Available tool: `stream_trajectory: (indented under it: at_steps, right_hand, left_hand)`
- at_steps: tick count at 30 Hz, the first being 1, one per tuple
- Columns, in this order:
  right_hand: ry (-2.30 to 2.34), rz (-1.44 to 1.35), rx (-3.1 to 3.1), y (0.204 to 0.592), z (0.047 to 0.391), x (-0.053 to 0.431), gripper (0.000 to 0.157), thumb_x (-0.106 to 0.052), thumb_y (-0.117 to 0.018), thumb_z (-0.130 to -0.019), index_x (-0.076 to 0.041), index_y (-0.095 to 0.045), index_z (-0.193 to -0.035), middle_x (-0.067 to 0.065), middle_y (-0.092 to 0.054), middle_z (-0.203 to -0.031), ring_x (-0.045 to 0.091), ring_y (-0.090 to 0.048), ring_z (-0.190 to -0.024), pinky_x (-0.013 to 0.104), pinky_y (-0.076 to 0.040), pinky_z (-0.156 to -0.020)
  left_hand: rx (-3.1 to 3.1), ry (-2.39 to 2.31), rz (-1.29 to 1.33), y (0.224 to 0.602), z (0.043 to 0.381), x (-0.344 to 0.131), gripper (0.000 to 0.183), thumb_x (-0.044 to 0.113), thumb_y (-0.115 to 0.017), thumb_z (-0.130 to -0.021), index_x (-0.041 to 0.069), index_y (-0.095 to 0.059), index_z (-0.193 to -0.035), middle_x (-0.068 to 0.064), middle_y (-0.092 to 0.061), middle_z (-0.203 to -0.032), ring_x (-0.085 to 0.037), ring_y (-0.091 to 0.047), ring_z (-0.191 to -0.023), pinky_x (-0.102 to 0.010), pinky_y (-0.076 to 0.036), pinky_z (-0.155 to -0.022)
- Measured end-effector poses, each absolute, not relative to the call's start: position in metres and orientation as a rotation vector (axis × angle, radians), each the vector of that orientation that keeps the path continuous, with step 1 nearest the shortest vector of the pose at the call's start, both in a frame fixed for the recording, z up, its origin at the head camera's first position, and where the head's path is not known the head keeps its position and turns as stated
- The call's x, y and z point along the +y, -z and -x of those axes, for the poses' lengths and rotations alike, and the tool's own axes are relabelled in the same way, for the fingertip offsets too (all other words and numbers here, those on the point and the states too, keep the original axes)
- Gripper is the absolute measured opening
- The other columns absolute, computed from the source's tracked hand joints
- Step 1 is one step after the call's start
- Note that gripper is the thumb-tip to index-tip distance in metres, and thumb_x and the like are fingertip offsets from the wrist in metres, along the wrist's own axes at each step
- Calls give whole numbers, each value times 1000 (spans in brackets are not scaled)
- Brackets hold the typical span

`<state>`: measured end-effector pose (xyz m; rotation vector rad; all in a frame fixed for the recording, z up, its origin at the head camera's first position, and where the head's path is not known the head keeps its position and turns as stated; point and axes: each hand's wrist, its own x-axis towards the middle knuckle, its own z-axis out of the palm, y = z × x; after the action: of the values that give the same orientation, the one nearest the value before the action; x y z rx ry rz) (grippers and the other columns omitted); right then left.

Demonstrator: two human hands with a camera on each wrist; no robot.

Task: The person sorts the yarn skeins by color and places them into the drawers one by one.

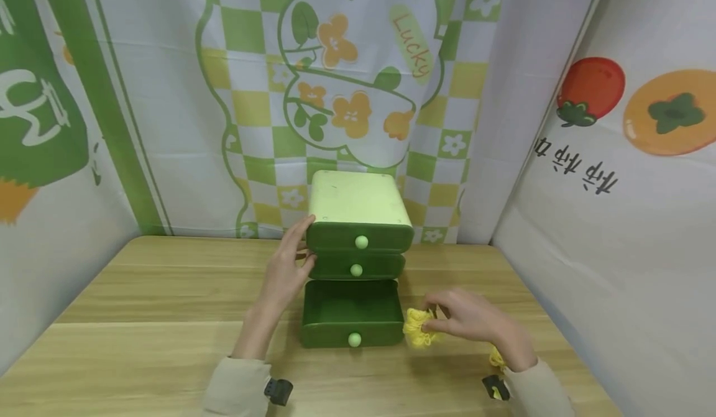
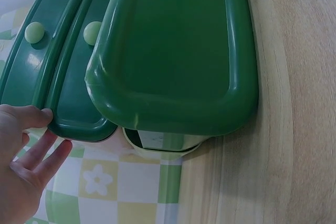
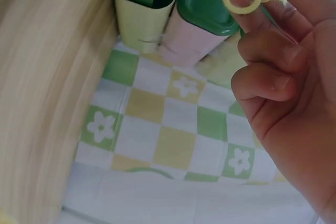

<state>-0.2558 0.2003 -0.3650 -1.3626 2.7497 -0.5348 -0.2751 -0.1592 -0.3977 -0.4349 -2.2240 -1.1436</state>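
Note:
A small chest of drawers [image 1: 358, 198] with a pale green top and dark green fronts stands on the table. Its bottom drawer [image 1: 327, 336] is pulled out, while the middle drawer [image 1: 330, 266] and top drawer [image 1: 332, 238] are in. My left hand [image 1: 284, 275] rests on the chest's left side; in the left wrist view the thumb touches the edge of a drawer front and the other fingers extend alongside. Right of the bottom drawer, my right hand [image 1: 470, 315] pinches a bundle of yellow yarn [image 1: 416, 329], a loop of which shows in the right wrist view.
More yellow yarn [image 1: 496, 358] lies on the wooden table [image 1: 184, 293], partly hidden behind my right wrist. A checked, flower-printed cloth [image 1: 252, 106] hangs close behind the chest. Printed white sheets [image 1: 615, 237] enclose the sides.

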Motion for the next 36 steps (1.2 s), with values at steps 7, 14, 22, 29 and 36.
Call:
stream_trajectory:
  at_steps: [7, 14, 22, 29, 36]
  right_hand:
    - [584, 1405, 2772, 353, 266, 176, 21, -37, -72, -90, -18, -69, -98, -13, -60, -74, -4, -47, -61, 15, -46, -54]
    - [591, 1420, 2794, 348, 264, 158, 23, -39, -70, -92, -18, -68, -101, -14, -60, -76, -1, -50, -61, 15, -47, -54]
    - [635, 1385, 2878, 354, 263, 150, 20, -35, -74, -90, -20, -70, -102, -15, -59, -73, -4, -45, -58, 16, -44, -50]
    - [641, 1389, 2947, 360, 265, 141, 24, -36, -75, -88, -19, -71, -105, -13, -64, -76, -5, -45, -58, 14, -42, -51]
    - [636, 1369, 3029, 366, 268, 131, 28, -39, -76, -87, -19, -71, -106, -12, -66, -79, -6, -46, -59, 14, -43, -52]
  left_hand:
    - [-2219, 1135, 427, 399, 275, -159, 89, -13, -68, -84, 27, -32, -155, -9, -37, -157, -35, -67, -107, -38, -62, -88]
    - [-2215, 1143, 430, 399, 276, -157, 88, -12, -68, -85, 27, -33, -155, -9, -36, -157, -35, -66, -108, -38, -62, -88]
    - [-2210, 1157, 438, 401, 276, -156, 88, -12, -68, -85, 28, -32, -155, -9, -35, -158, -36, -66, -108, -40, -62, -88]
    - [-2217, 1169, 433, 400, 276, -156, 88, -12, -68, -85, 28, -32, -155, -10, -35, -158, -35, -65, -109, -40, -62, -88]
    - [-2228, 1157, 423, 397, 275, -158, 88, -12, -68, -85, 28, -32, -155, -9, -35, -158, -33, -65, -108, -38, -62, -89]
